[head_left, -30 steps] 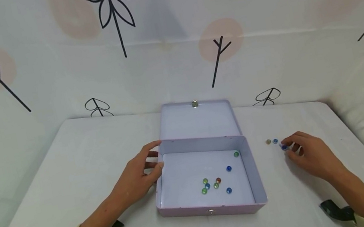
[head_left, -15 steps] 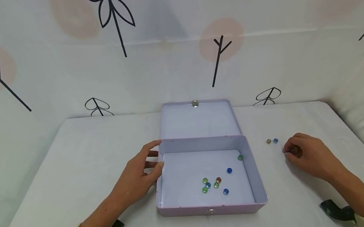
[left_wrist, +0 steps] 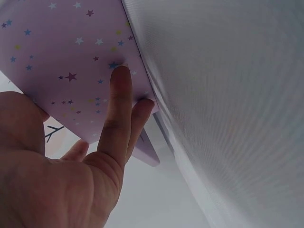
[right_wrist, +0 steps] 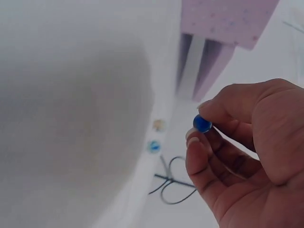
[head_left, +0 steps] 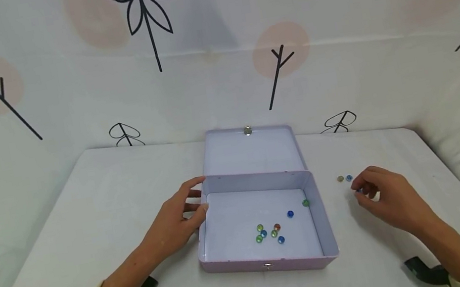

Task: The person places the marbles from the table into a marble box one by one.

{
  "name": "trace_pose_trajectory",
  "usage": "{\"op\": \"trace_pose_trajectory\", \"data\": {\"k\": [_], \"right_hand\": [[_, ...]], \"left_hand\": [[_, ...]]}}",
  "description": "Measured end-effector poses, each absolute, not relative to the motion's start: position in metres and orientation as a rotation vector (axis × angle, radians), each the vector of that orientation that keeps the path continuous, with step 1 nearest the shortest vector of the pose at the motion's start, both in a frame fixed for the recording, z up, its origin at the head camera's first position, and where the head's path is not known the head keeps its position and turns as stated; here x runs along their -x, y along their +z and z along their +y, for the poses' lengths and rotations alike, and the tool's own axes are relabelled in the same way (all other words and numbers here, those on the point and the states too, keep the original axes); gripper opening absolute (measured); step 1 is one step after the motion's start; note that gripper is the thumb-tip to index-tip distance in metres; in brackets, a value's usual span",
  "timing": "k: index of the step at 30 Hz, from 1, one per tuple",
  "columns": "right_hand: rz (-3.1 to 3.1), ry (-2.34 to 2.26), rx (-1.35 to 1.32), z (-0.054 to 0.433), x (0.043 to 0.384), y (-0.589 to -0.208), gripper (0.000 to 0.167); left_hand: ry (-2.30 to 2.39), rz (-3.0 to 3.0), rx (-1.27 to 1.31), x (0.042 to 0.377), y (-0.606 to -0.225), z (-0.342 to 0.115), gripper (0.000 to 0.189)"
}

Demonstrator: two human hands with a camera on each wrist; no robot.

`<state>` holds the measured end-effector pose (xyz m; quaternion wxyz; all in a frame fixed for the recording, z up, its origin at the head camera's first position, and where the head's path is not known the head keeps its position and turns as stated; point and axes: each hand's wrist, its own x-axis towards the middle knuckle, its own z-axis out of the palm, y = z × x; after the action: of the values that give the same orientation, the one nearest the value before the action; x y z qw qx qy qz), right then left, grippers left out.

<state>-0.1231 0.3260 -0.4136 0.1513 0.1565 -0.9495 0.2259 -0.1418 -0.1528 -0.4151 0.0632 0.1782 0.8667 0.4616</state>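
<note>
A lilac tin box [head_left: 322,214] lies with its lid laid back behind it. Several green, blue and reddish glass marbles, such as a blue marble [head_left: 290,214], are on its floor. My left hand [head_left: 176,219] holds the box's left wall, thumb at the rim; in the left wrist view, fingers [left_wrist: 118,109] lie along its star-printed outside. To the right of the box, my right hand [head_left: 389,195] pinches a deep blue marble [right_wrist: 202,123] between thumb and fingertips. Just beyond those fingertips, a yellowish marble [head_left: 340,179] and a light blue marble [head_left: 349,178] sit side by side on the cloth.
The open lid [head_left: 251,150] with its metal clasp stretches toward the rear table edge. White cloth [head_left: 126,182] covers the table, and a patterned sheet [head_left: 216,89] hangs behind it. Dark wrist devices [head_left: 426,273] show below the forearms.
My right hand has picked up the deep blue marble from the cloth and shifted slightly left. In the box, a green marble rolled to the right wall and a blue one rolled left.
</note>
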Motion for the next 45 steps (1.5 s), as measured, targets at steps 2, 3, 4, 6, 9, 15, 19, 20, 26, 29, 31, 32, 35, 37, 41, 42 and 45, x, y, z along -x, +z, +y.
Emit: {"op": "trace_pose_trajectory", "data": {"k": [2, 3, 4, 6, 9, 15, 19, 20, 26, 29, 31, 32, 35, 37, 41, 42, 45], "right_hand": [[-2.682, 0.680, -0.507, 0.318, 0.119, -0.409, 0.031], [-2.663, 0.687, -0.526, 0.314, 0.117, -0.406, 0.033], [-2.647, 0.690, -0.545, 0.310, 0.114, -0.403, 0.035], [-2.623, 0.707, -0.579, 0.302, 0.109, -0.399, 0.039], [-2.600, 0.718, -0.611, 0.292, 0.102, -0.393, 0.042], [-2.540, 0.777, -0.701, 0.274, 0.090, -0.385, 0.047], [-2.520, 0.842, -0.789, 0.264, 0.083, -0.382, 0.044], [-2.521, 0.847, -0.802, 0.261, 0.082, -0.382, 0.043], [-2.549, 0.836, -0.812, 0.252, 0.078, -0.382, 0.049], [-2.580, 0.832, -0.795, 0.250, 0.077, -0.382, 0.054], [-2.588, 0.831, -0.794, 0.250, 0.077, -0.383, 0.056], [-2.589, 0.837, -0.800, 0.249, 0.077, -0.383, 0.057], [-2.588, 0.849, -0.812, 0.249, 0.076, -0.384, 0.057], [-2.583, 0.864, -0.828, 0.248, 0.077, -0.384, 0.055], [-2.575, 0.874, -0.849, 0.249, 0.077, -0.385, 0.052], [-2.573, 0.874, -0.851, 0.249, 0.077, -0.385, 0.051], [-2.584, 0.870, -0.836, 0.250, 0.077, -0.385, 0.051]], "left_hand": [[1.395, 2.615, -0.538, 0.142, -0.415, -0.153, 0.063], [1.396, 2.613, -0.537, 0.142, -0.415, -0.153, 0.063], [1.395, 2.613, -0.538, 0.142, -0.415, -0.153, 0.063], [1.393, 2.613, -0.536, 0.142, -0.415, -0.153, 0.063], [1.389, 2.619, -0.540, 0.142, -0.415, -0.153, 0.063], [1.380, 2.622, -0.541, 0.142, -0.415, -0.153, 0.064], [1.376, 2.631, -0.552, 0.143, -0.415, -0.152, 0.064], [1.373, 2.634, -0.555, 0.143, -0.415, -0.152, 0.064], [1.384, 2.627, -0.547, 0.143, -0.416, -0.153, 0.064], [1.392, 2.618, -0.552, 0.143, -0.416, -0.153, 0.063], [1.388, 2.622, -0.555, 0.143, -0.416, -0.154, 0.064], [1.386, 2.625, -0.558, 0.143, -0.416, -0.154, 0.064], [1.374, 2.635, -0.555, 0.143, -0.416, -0.154, 0.064], [1.368, 2.641, -0.553, 0.143, -0.416, -0.154, 0.064], [1.368, 2.642, -0.553, 0.143, -0.416, -0.154, 0.064], [1.367, 2.644, -0.554, 0.143, -0.416, -0.154, 0.064], [1.372, 2.637, -0.558, 0.143, -0.416, -0.153, 0.064]]}}
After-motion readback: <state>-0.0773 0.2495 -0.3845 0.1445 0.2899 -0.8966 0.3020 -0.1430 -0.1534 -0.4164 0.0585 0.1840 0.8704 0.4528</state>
